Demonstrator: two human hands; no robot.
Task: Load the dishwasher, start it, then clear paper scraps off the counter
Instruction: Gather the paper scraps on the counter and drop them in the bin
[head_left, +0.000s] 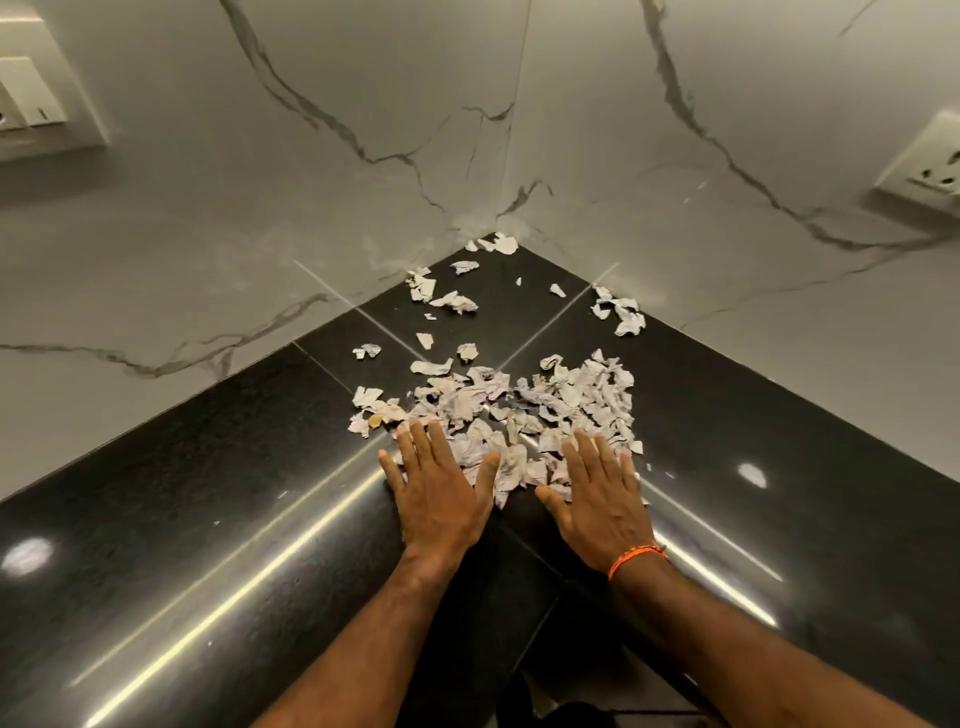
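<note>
Crumpled paper scraps (519, 410) on glossy black counter (208, 519), flat hands touching.

Hands: 2, left hand (439, 488) and right hand (597, 499), both flat on the worktop (208, 519). Wristband (636, 558): 1, orange, on the right wrist. Wall sockets: 2, one socket at the left edge (31, 98) and one socket at the right edge (930, 166). Paper scraps (519, 410): too many to count exactly; one dense pile by the fingers, roughly a dozen loose pieces toward the corner.
</note>
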